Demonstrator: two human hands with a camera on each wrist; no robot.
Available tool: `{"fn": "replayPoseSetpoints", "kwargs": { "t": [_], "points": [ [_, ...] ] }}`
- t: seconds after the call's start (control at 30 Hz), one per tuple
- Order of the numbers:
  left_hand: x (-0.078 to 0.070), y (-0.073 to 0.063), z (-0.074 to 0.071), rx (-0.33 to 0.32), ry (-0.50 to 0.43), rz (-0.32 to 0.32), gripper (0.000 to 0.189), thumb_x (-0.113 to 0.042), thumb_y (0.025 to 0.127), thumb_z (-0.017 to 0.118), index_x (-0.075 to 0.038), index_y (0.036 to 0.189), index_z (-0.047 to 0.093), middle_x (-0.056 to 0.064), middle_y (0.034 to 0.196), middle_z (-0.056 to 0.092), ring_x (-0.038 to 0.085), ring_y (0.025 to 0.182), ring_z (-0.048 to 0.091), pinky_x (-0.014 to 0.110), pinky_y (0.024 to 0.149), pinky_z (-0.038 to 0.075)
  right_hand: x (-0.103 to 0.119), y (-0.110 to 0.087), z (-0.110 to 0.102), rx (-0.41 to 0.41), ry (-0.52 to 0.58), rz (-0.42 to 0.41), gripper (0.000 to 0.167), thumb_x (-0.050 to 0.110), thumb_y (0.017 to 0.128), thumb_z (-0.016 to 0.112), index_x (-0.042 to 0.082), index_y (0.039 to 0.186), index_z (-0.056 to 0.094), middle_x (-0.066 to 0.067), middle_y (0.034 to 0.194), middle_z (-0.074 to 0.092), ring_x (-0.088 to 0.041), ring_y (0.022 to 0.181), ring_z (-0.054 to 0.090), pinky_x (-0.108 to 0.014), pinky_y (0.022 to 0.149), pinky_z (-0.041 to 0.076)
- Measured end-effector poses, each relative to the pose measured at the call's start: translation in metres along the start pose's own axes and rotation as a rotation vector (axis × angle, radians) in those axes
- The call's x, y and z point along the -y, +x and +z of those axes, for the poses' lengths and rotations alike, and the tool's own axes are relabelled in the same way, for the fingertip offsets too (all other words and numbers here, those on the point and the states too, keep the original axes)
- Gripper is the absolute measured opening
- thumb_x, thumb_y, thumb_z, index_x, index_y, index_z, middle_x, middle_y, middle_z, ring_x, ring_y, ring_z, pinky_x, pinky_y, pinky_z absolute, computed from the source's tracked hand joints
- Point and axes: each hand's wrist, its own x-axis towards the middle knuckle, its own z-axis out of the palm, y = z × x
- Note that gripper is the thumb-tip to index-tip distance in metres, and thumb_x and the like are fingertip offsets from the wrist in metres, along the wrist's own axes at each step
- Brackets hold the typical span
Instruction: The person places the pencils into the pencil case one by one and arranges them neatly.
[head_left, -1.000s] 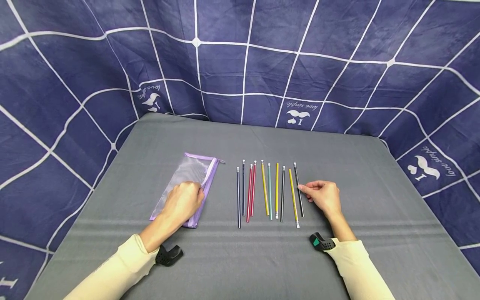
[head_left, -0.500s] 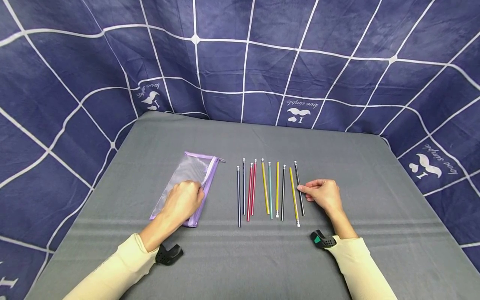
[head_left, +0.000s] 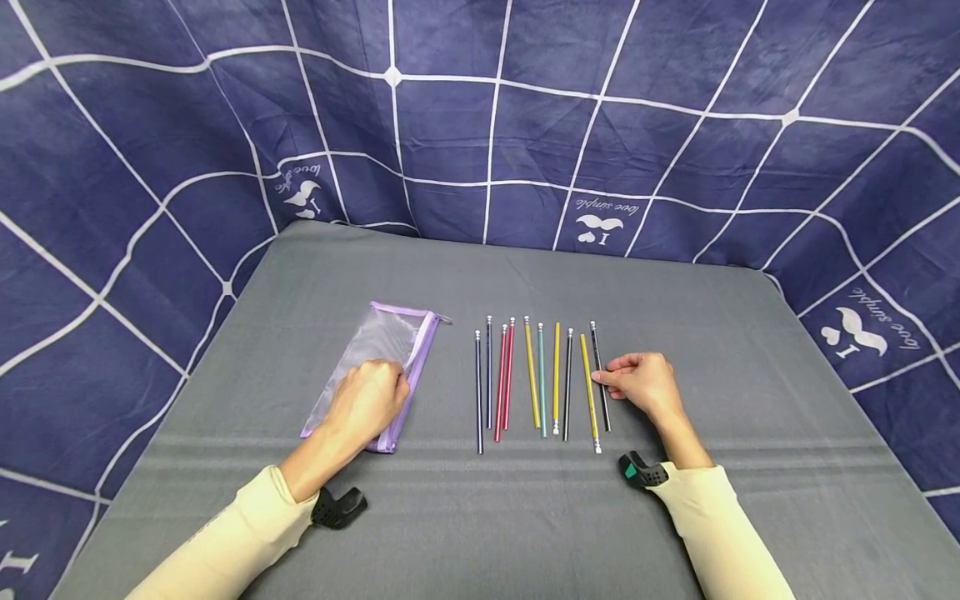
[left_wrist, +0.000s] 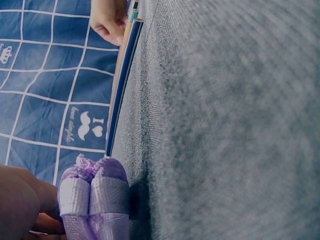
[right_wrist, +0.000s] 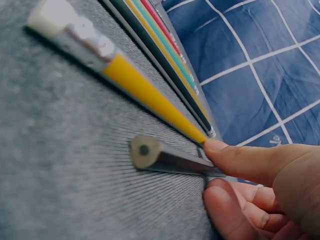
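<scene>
My left hand (head_left: 370, 396) is curled over a see-through mesh pencil pouch (head_left: 384, 332) with purple edging and grips it near the zip side. In the left wrist view, the pouch's purple zip end (left_wrist: 95, 195) stands up beside the fingers. My right hand (head_left: 645, 383) pinches the rightmost black pencil (head_left: 596, 342) around its middle. The thumb crosses over this pencil, its tip close to a yellow pencil (head_left: 587, 375). In the right wrist view, the black pencil's flat, unsharpened end (right_wrist: 145, 151) points toward the camera.
Left of the yellow pencil, several more pencils lie roughly parallel: navy pencils (head_left: 478, 400), red pencils (head_left: 501, 383), a teal pencil (head_left: 542, 379), other yellow ones and a black one (head_left: 567, 392). They lie on a grey cloth surface (head_left: 480, 525) with a blue checked curtain (head_left: 450, 125) behind.
My right hand has shifted slightly left, its thumb now farther across the black pencil. The left hand and pouch stay put.
</scene>
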Motion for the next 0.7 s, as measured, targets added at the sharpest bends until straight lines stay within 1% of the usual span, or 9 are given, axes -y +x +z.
{"fn": "replayPoseSetpoints", "kwargs": {
  "t": [0.13, 0.37, 0.5, 0.7],
  "points": [
    [0.000, 0.000, 0.000, -0.005, -0.005, 0.000, 0.024, -0.001, 0.080, 0.063, -0.008, 0.059, 0.055, 0.009, 0.060, 0.056, 0.035, 0.053, 0.056, 0.052, 0.050, 0.046, 0.006, 0.001, -0.003, 0.042, 0.036, 0.015, 0.033, 0.011, 0.076, 0.083, -0.011, 0.096, 0.067, -0.005, 0.071, 0.071, -0.006, 0.053, 0.064, -0.024, 0.054, 0.055],
    [0.001, 0.001, 0.000, -0.010, 0.000, 0.000, 0.024, -0.002, 0.081, 0.063, -0.007, 0.059, 0.056, 0.011, 0.061, 0.058, 0.037, 0.054, 0.058, 0.053, 0.051, 0.046, 0.012, 0.003, -0.005, 0.080, 0.041, 0.038, 0.025, 0.004, 0.077, 0.079, -0.011, 0.093, 0.067, -0.003, 0.068, 0.069, -0.006, 0.053, 0.063, -0.024, 0.054, 0.055],
    [0.000, 0.001, -0.001, -0.005, 0.001, -0.002, 0.023, -0.002, 0.082, 0.063, -0.007, 0.060, 0.057, 0.011, 0.061, 0.058, 0.037, 0.054, 0.058, 0.053, 0.050, 0.046, 0.012, 0.003, -0.005, 0.087, 0.066, 0.040, 0.023, 0.001, 0.079, 0.076, -0.013, 0.094, 0.066, -0.003, 0.067, 0.068, -0.006, 0.053, 0.062, -0.024, 0.055, 0.055],
    [0.000, 0.001, 0.000, 0.007, -0.003, -0.003, 0.024, -0.002, 0.082, 0.063, -0.008, 0.059, 0.056, 0.010, 0.060, 0.057, 0.034, 0.052, 0.056, 0.053, 0.050, 0.046, 0.007, 0.003, -0.004, 0.099, 0.115, 0.051, 0.026, 0.000, 0.080, 0.074, -0.016, 0.098, 0.064, -0.002, 0.069, 0.068, -0.006, 0.055, 0.062, -0.024, 0.056, 0.055]
  ]
}}
